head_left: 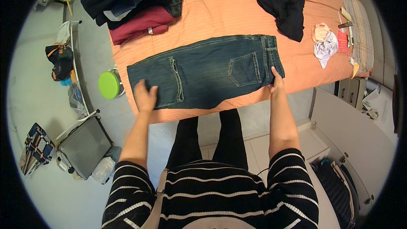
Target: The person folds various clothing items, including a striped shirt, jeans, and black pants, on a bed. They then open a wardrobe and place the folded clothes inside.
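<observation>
A pair of dark blue jeans point(201, 74) lies folded lengthwise across the near edge of the bed, its waistband to the right and a back pocket facing up. The turned-up leg end lies at the left, with its hem showing as a seam across the denim. My left hand point(145, 96) rests on that leg end, thumb apart from the fingers. At the waistband's near corner, my right hand point(277, 82) grips the jeans, thumb on top; its other fingers are mostly hidden.
An orange bedspread point(212, 17) lies under the jeans. Stacked clothes point(144, 8) sit at the far left, a black garment point(282, 4) at the far right. Small light cloths point(325, 44) lie near the right edge. A green-topped stool point(109, 85) and grey suitcase point(87, 146) stand left.
</observation>
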Demonstrator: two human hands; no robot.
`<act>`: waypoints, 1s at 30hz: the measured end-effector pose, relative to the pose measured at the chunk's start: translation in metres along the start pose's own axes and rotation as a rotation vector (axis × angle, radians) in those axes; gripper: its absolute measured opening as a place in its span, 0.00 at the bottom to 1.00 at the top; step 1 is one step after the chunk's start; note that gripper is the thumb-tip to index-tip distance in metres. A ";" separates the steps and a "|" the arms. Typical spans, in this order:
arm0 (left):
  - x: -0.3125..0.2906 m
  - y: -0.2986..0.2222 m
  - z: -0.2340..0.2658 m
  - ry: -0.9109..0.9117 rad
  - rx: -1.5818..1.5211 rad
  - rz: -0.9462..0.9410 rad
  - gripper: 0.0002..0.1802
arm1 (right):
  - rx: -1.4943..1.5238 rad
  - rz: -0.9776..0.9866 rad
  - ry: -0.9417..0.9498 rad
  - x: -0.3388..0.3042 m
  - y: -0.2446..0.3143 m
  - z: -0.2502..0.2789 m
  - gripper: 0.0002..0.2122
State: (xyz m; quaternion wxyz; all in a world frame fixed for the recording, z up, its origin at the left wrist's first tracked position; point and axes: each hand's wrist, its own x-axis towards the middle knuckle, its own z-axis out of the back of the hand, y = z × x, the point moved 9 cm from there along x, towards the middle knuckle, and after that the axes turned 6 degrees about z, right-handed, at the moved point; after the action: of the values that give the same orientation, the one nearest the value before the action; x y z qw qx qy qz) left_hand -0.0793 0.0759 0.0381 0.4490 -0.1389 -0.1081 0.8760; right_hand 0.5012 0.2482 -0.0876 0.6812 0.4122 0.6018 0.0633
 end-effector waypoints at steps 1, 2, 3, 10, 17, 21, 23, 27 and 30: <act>-0.005 -0.034 -0.016 0.111 -0.032 -0.006 0.38 | 0.009 -0.011 0.000 -0.002 -0.004 0.001 0.18; -0.015 -0.053 -0.043 0.186 0.000 -0.028 0.44 | -0.003 -0.033 0.008 -0.008 -0.007 -0.002 0.17; -0.025 -0.072 -0.063 0.311 -0.011 0.058 0.52 | -0.015 -0.052 0.012 -0.014 -0.009 -0.003 0.17; -0.018 -0.074 -0.085 0.362 0.170 0.391 0.44 | -0.040 -0.129 0.025 -0.021 -0.036 -0.002 0.17; -0.001 0.036 0.026 0.513 -0.709 0.584 0.40 | -0.102 -0.118 0.020 -0.021 -0.036 0.000 0.17; 0.009 0.125 0.183 0.296 -0.829 0.601 0.37 | -0.089 -0.098 0.004 -0.027 -0.034 -0.006 0.17; 0.013 0.156 0.218 0.262 -0.769 0.567 0.37 | -0.146 -0.135 0.031 -0.014 -0.042 0.002 0.17; 0.019 0.170 0.184 0.231 -0.468 0.535 0.39 | -0.029 -0.127 0.031 -0.014 -0.043 -0.011 0.25; 0.028 0.094 0.105 0.203 -0.221 0.173 0.42 | -0.019 -0.086 0.016 -0.016 -0.038 -0.015 0.25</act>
State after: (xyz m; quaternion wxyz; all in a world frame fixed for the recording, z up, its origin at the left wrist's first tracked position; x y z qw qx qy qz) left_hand -0.2019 0.0383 0.1028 0.3625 -0.2837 -0.1454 0.8757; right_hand 0.4682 0.2215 -0.0987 0.6823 0.3789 0.6237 0.0429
